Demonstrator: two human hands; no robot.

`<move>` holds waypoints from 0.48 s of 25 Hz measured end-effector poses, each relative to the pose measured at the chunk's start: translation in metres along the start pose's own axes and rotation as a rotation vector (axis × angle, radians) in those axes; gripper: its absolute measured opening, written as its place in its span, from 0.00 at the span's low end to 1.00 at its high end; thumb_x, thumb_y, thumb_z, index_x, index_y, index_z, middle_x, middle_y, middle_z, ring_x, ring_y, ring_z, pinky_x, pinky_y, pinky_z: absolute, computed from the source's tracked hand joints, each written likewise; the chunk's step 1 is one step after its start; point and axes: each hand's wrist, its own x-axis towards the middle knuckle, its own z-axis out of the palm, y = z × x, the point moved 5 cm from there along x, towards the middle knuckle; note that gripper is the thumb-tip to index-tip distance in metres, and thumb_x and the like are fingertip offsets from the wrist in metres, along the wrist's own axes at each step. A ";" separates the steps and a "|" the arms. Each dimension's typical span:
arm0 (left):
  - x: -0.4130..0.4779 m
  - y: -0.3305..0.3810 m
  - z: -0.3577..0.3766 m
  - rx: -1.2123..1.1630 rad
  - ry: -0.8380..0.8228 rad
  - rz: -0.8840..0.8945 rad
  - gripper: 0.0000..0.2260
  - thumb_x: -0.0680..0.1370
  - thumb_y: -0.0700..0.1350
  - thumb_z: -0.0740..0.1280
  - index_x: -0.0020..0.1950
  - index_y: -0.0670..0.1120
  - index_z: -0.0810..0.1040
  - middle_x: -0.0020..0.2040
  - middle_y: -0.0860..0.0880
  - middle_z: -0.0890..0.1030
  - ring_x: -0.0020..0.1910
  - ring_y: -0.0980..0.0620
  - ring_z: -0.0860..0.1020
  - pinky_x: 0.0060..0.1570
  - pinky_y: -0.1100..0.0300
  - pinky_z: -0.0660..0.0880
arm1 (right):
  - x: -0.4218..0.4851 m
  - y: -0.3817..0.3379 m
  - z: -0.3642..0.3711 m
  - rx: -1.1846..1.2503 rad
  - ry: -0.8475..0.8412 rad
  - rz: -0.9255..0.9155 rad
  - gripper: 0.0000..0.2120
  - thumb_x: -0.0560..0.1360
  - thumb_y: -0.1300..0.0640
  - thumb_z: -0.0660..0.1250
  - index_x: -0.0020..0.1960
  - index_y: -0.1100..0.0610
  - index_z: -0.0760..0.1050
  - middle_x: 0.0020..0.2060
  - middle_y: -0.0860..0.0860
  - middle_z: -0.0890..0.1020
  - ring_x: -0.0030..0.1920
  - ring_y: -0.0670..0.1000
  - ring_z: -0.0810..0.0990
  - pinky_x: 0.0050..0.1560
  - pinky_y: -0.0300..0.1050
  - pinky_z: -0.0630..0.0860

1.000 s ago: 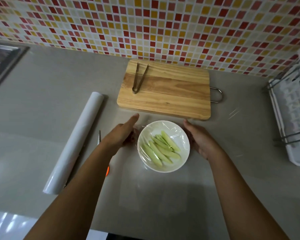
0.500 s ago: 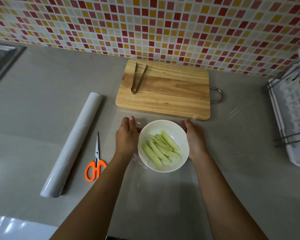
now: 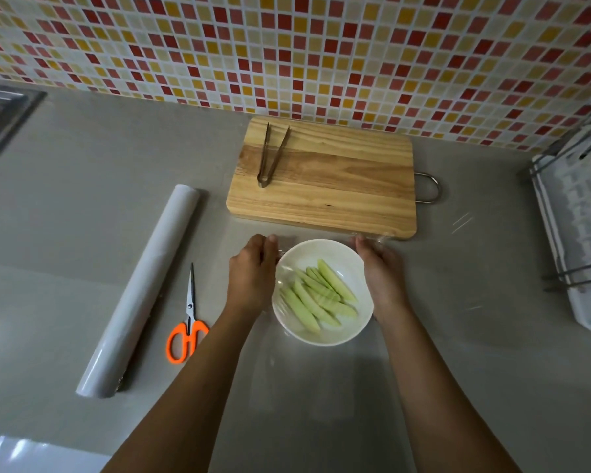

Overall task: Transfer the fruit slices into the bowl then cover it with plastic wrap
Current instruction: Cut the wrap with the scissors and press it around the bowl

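Note:
A white bowl (image 3: 335, 332) sits on the grey counter just in front of the cutting board. Several pale green fruit slices (image 3: 318, 298) lie inside it. A clear sheet of plastic wrap (image 3: 464, 223) is draped over the bowl and spreads onto the counter around it. My left hand (image 3: 251, 273) presses flat against the bowl's left side, over the wrap. My right hand (image 3: 381, 273) presses against the right side the same way. Both hands cup the bowl with fingers together.
A wooden cutting board (image 3: 325, 186) with metal tongs (image 3: 270, 155) lies behind the bowl. The plastic wrap roll (image 3: 140, 291) and orange-handled scissors (image 3: 188, 322) lie to the left. A white dish rack (image 3: 577, 220) stands at the right, a sink (image 3: 0, 110) at the far left.
Both hands have moved in from apart and now press the wrap down against the bowl's sides. My left arm has uncovered the scissors.

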 end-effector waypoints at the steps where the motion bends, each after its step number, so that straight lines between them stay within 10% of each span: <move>1: 0.000 0.002 0.000 0.006 0.015 0.018 0.18 0.81 0.53 0.55 0.35 0.49 0.71 0.31 0.55 0.76 0.33 0.55 0.75 0.30 0.68 0.67 | -0.001 0.000 0.000 0.009 0.020 -0.020 0.10 0.74 0.50 0.66 0.39 0.50 0.83 0.39 0.49 0.85 0.46 0.51 0.83 0.49 0.47 0.77; 6: 0.001 0.000 -0.003 -0.083 -0.111 -0.060 0.23 0.77 0.63 0.55 0.35 0.51 0.80 0.34 0.54 0.82 0.38 0.56 0.80 0.40 0.62 0.74 | 0.001 0.003 0.000 0.057 0.061 -0.019 0.10 0.75 0.49 0.64 0.40 0.51 0.80 0.41 0.46 0.84 0.47 0.48 0.81 0.51 0.45 0.75; 12: 0.004 -0.001 -0.002 0.047 -0.116 -0.006 0.12 0.79 0.52 0.61 0.42 0.47 0.77 0.35 0.53 0.78 0.38 0.52 0.77 0.33 0.62 0.70 | 0.003 0.003 0.000 -0.004 0.052 -0.010 0.11 0.76 0.47 0.63 0.39 0.49 0.79 0.39 0.44 0.83 0.43 0.44 0.80 0.46 0.39 0.75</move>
